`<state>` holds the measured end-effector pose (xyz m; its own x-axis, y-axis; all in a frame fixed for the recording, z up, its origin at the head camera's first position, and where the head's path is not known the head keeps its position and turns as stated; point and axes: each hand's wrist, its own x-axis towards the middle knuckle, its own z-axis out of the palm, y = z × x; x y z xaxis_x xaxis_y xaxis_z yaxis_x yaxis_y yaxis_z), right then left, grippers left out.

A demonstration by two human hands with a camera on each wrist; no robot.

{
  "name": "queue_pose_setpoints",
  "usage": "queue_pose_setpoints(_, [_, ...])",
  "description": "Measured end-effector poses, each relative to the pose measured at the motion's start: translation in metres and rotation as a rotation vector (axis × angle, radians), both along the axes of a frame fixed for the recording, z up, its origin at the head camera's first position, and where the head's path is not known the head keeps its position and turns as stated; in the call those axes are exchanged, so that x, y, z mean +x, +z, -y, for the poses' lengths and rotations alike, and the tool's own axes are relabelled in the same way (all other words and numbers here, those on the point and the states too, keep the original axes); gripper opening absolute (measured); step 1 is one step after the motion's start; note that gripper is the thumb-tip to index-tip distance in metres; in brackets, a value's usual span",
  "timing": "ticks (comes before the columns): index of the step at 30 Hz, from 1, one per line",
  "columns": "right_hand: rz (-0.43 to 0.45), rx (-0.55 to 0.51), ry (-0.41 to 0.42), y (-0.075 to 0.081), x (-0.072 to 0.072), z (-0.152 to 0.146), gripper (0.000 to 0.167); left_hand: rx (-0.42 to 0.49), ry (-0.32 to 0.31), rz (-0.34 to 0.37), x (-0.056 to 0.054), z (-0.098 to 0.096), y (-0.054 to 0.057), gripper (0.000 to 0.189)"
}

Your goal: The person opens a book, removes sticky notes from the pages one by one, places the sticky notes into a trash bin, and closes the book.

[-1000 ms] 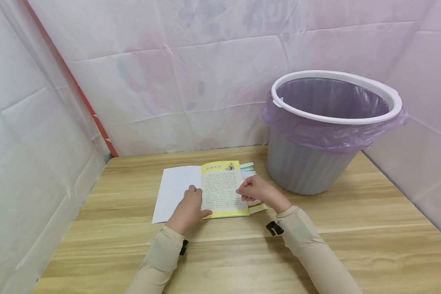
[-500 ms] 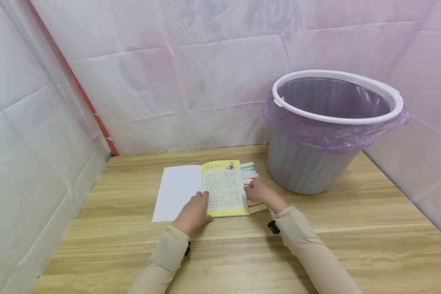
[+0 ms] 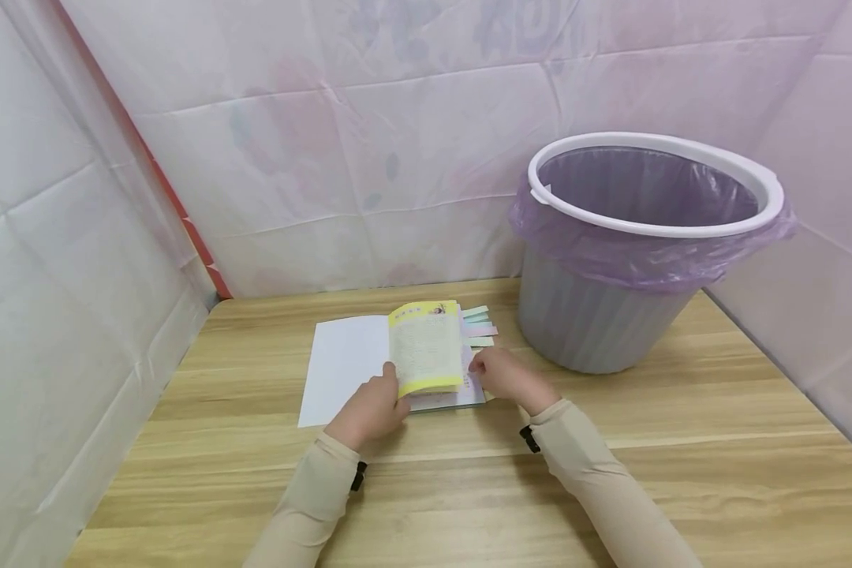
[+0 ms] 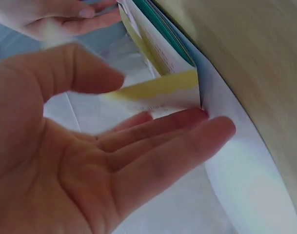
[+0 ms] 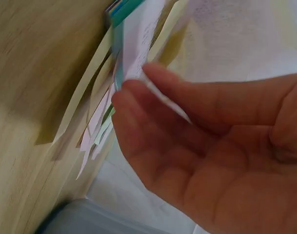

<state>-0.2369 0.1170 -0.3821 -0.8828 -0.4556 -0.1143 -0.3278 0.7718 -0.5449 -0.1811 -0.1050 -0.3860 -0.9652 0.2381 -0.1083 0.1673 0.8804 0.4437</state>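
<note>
A booklet (image 3: 474, 388) lies spread on the table, its blank white leaf (image 3: 344, 363) at the left. A yellow-edged printed page (image 3: 426, 347) is lifted and bowed, uncovering a pale printed page beneath. My left hand (image 3: 369, 406) is at the near side by the fold; in its wrist view the fingers are extended, thumb apart, with the raised page beyond them. At the right edge, my right hand (image 3: 507, 379) has curled fingers and pinches a thin white paper strip (image 5: 168, 100). Several coloured paper tabs (image 3: 479, 342) stick out beside it.
A grey waste bin (image 3: 589, 315) with a white rim and a purple liner stands at the back right of the wooden table (image 3: 433, 505). Pale fabric walls (image 3: 291, 197) enclose the table's back and sides.
The yellow-edged page has risen and bowed leftward from lying flat, exposing the page below. My right hand has moved slightly right, to the tabbed edge; my left hand has shifted slightly.
</note>
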Motion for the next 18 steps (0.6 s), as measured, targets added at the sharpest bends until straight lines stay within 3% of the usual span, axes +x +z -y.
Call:
queue_pose_setpoints(3, [0.010,0.051,0.063,-0.001,0.001,0.001,0.025,0.042,0.108,-0.025,0.003,-0.001,0.002,0.034])
queue_pose_setpoints(5, [0.011,0.080,0.112,-0.001,0.001,0.002,0.027,0.083,0.199,-0.081,0.005,0.000,0.003,0.025])
queue_pose_setpoints(9, [0.029,0.118,0.179,-0.002,0.003,0.002,0.038,0.137,0.361,-0.300,0.006,0.009,0.007,0.019])
queue_pose_setpoints(13, [0.059,0.151,0.199,-0.003,0.007,0.003,0.042,0.122,0.447,-0.495,0.003,0.023,0.009,0.017])
queue_pose_setpoints(18, [0.001,0.216,0.212,-0.004,0.016,0.007,0.035,0.105,0.530,-0.619,-0.002,0.041,0.011,0.024])
